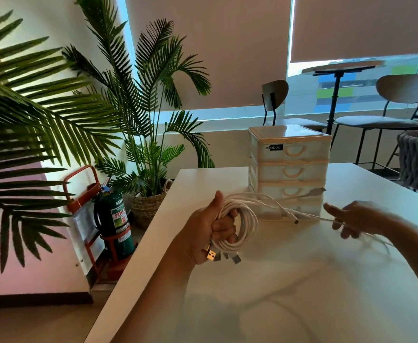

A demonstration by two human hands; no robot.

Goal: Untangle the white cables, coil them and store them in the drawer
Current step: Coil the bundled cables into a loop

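Head view: left hand was raised over the table, in front of and to the left of the drawer unit. Its fingers were curled through a coil of white cables, thumb pointing up along the coil's outer edge. Several USB plugs hung out below the fist.

Loose cable strands ran from the top of the coil to the right, across the front of the drawer unit's lowest drawer, and one plug end lay up near that drawer's handle. Right hand was held to the front right of the drawer unit, motion-blurred; fingers appeared to pinch the strands, which trailed on past it toward the wrist. Grip detail was not sharp.

Drawer unit: three stacked pale drawers with curved handles, all closed, standing on the far part of the table.

Table was white and glossy, its left edge running diagonally. Left of the drawer unit, on the floor: a potted palm in a woven basket and a green fire extinguisher in a red stand. Behind the drawer unit: chairs, a small tall table and windows with lowered blinds.
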